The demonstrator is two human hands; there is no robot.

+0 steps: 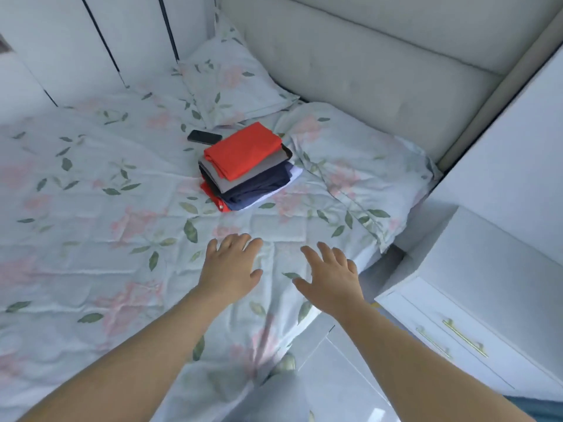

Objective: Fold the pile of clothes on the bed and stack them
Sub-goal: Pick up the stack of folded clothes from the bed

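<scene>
A stack of folded clothes (246, 167) sits on the bed (91, 208), just in front of 2 pillows; the top piece is an orange-red garment (242, 150), under it a grey one (243, 175), then a dark navy one (259, 185), with a white edge showing at the right and another orange-red piece at the bottom left. A black phone (204, 137) lies on the cover just beside the stack's far left corner. The left hand (230, 266) and the right hand (330, 280) are stretched out over the floral cover nearer the viewer, palms down, fingers spread wide and holding nothing; both are well apart from the stack; whether they touch the cover cannot be told. A white drawer unit (475, 300) with gold handles stands to the right of the bed; a padded headboard (380, 71) rises behind the pillows.
</scene>
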